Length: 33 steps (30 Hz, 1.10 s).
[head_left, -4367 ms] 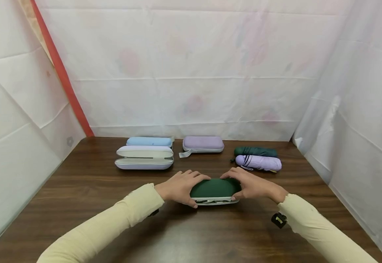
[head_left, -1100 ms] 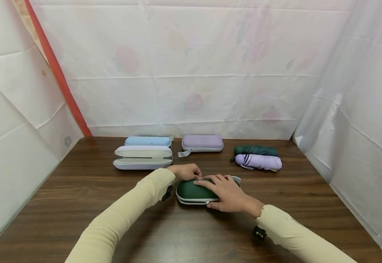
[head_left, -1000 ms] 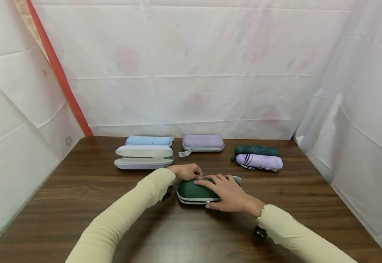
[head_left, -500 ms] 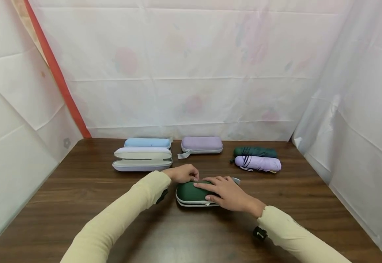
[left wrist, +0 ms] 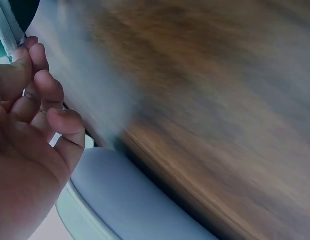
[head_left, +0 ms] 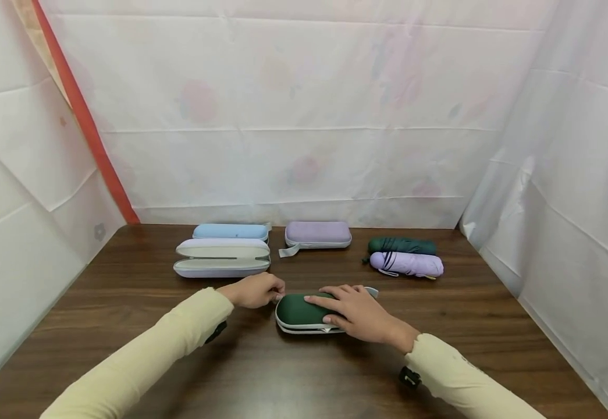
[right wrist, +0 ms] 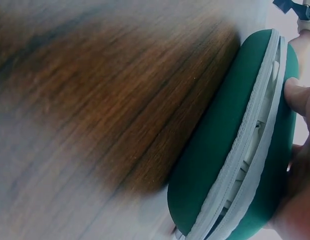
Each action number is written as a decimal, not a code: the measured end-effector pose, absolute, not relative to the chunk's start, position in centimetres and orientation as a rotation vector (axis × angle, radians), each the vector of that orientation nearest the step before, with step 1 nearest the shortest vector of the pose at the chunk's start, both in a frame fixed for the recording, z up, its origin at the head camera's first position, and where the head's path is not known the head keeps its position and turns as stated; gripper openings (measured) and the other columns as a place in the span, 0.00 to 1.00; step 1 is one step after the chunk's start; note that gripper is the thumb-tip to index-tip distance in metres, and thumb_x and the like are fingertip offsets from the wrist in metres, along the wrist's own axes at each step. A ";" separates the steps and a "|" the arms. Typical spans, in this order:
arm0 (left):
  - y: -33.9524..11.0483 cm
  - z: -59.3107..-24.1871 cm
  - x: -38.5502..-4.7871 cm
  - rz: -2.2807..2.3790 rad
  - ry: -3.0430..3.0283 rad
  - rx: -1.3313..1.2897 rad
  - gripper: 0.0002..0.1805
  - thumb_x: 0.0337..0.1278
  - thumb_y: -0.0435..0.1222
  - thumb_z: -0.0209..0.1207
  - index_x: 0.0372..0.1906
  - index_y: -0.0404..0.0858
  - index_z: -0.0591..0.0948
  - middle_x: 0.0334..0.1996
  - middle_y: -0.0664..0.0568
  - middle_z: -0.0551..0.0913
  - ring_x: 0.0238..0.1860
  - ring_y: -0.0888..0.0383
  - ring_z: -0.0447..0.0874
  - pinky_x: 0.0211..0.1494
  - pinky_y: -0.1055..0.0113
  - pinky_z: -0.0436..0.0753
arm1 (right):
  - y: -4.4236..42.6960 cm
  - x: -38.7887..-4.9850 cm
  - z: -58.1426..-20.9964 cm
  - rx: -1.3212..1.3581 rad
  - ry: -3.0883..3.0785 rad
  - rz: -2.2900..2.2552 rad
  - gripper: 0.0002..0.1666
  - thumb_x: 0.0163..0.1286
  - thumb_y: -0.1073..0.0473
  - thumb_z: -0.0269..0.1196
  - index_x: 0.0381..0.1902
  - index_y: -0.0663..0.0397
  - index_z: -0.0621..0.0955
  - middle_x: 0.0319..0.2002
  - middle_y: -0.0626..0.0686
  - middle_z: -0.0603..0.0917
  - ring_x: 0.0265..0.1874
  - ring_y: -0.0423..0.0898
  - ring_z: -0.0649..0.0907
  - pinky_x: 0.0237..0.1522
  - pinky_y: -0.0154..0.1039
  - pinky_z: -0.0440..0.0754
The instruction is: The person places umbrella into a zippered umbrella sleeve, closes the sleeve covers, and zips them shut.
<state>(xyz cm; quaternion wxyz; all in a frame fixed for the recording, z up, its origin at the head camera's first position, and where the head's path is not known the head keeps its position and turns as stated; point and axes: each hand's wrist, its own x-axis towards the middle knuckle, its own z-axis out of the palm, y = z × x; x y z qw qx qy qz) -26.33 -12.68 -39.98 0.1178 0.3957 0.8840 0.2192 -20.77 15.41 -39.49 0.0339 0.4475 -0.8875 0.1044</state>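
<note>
Pale, creased sheeting [head_left: 304, 87] with faint pink blotches hangs behind and beside a dark wood-grain table [head_left: 283, 378], a red strip [head_left: 81, 113] slanting down its left side. Near the middle of the table sits a green case [head_left: 301, 311], its lid lowered but its zip band [right wrist: 257, 170] parted along the near side. Thumb and fingers of the left hand [head_left: 255, 290] pinch at the band on the case's left end; the right hand [head_left: 361, 314] lies spread over the lid, covering much of its right half. Farther back, a pale lavender case [head_left: 222, 267] gapes open, light lining showing, and partly blocks a closed blue case [head_left: 230, 231]. To their right lie a closed purple case [head_left: 318, 234] with a grey strap [head_left: 289, 251], then a lilac umbrella [head_left: 408, 265] in front of a dark green umbrella [head_left: 405, 245], both folded. Only the right wrist view looks well into the gap, where something whitish [right wrist: 253, 141] with dark slots shows; I cannot tell what it is
</note>
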 end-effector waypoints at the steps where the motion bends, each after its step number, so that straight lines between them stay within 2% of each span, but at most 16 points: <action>1: -12.9 -40.0 -26.1 0.640 2.596 1.150 0.12 0.62 0.23 0.53 0.25 0.40 0.76 0.22 0.57 0.74 0.25 0.65 0.69 0.33 0.68 0.71 | 15.4 -20.7 -39.5 1.377 -2.718 0.311 0.30 0.74 0.45 0.51 0.72 0.28 0.62 0.64 0.53 0.71 0.60 0.51 0.72 0.52 0.57 0.68; 5: -13.5 -39.8 -25.2 0.595 2.659 1.123 0.13 0.61 0.25 0.54 0.24 0.42 0.75 0.22 0.60 0.72 0.26 0.65 0.69 0.31 0.67 0.71 | 15.1 -20.6 -39.5 1.375 -2.692 0.276 0.30 0.73 0.45 0.52 0.71 0.28 0.62 0.63 0.53 0.72 0.59 0.51 0.73 0.52 0.56 0.68; 14: -13.9 -39.7 -24.2 0.337 2.835 1.266 0.09 0.62 0.31 0.57 0.27 0.45 0.78 0.25 0.63 0.73 0.26 0.65 0.71 0.28 0.64 0.74 | 14.5 -20.5 -39.5 1.320 -2.690 0.245 0.31 0.73 0.47 0.54 0.71 0.26 0.62 0.61 0.53 0.74 0.56 0.53 0.75 0.50 0.56 0.69; 27: -14.8 -39.9 -22.6 0.404 2.864 1.293 0.10 0.61 0.29 0.58 0.28 0.46 0.76 0.25 0.64 0.72 0.27 0.66 0.70 0.27 0.67 0.73 | 14.6 -20.8 -39.7 1.267 -2.683 0.273 0.30 0.72 0.48 0.55 0.70 0.28 0.65 0.59 0.52 0.75 0.53 0.52 0.76 0.45 0.51 0.70; 33: -14.8 -40.1 -21.3 0.396 2.888 1.293 0.08 0.63 0.32 0.57 0.29 0.46 0.75 0.24 0.64 0.71 0.25 0.67 0.70 0.27 0.67 0.73 | 14.4 -20.8 -39.9 1.260 -2.682 0.286 0.29 0.72 0.48 0.56 0.70 0.28 0.65 0.59 0.52 0.75 0.54 0.51 0.76 0.45 0.51 0.69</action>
